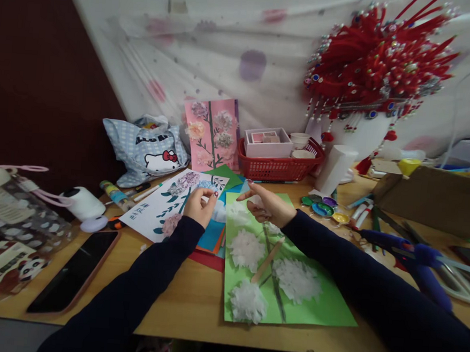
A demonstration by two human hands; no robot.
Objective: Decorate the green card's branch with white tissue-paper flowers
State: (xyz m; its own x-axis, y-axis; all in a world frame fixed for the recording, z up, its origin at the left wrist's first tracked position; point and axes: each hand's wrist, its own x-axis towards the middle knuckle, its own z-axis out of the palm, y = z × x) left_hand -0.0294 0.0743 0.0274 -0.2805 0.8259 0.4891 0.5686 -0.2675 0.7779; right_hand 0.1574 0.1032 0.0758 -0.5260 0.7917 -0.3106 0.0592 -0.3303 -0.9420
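Note:
My left hand (201,205) is raised above the white sheet with paper flowers (148,210), its fingers pinched together. Whatever may be in that pinch is too small to make out. Across from it, my right hand (272,204) hovers over the top of a green sheet (314,310), index finger stretched out and the other fingers loosely bent and apart. A bit of white shows behind those fingers, unclear whether touched. White tissue-paper flowers (297,279) sit on the green sheet around a painted dark stem (277,291). A wooden stick (267,261) lies slantwise among them.
A blue glue gun (410,252) lies at right beside paint pots (323,206) and markers (363,213). Behind stand a red basket (278,168), a pink flower picture (211,134) and a white roll (335,169). A phone (74,272) and a checked bag (144,151) are left.

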